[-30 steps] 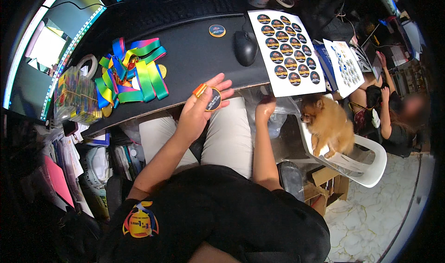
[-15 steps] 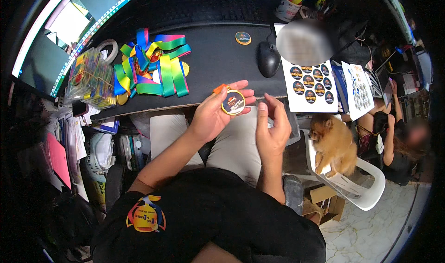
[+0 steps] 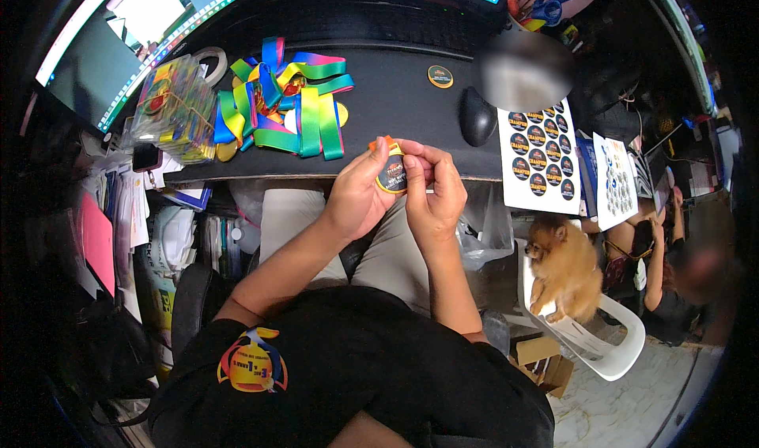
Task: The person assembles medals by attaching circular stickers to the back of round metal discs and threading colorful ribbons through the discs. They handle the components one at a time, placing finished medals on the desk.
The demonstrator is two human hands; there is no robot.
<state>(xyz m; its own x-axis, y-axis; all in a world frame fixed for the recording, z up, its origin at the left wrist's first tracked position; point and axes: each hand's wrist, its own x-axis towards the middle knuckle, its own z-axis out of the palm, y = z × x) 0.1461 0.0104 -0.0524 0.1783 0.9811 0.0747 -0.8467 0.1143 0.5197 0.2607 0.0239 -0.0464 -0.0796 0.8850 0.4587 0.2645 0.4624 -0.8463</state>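
A round medal (image 3: 391, 175) with a dark printed face, a gold rim and an orange piece at its top is held upright above my lap, just off the desk's front edge. My left hand (image 3: 356, 199) grips it from the left, thumb along the rim. On the other side, the thumb and bent fingers of my right hand (image 3: 437, 191) close on its right edge. Further back on the desk lies a similar dark disc with a gold rim (image 3: 439, 77). To the left is a heap of medals with multicoloured ribbons (image 3: 320, 124).
A bundle of clear plastic cases (image 3: 170, 104) stands by a tape roll (image 3: 213, 62). Right of the black mouse (image 3: 478, 118) lies a sheet of round stickers (image 3: 514, 191). A small brown dog (image 3: 565, 266) sits on a white chair (image 3: 624, 345); another person is at the far right.
My right hand has moved left from beside the medal and now holds its right edge. My left hand's fingers have curled around it. The whole view has shifted slightly.
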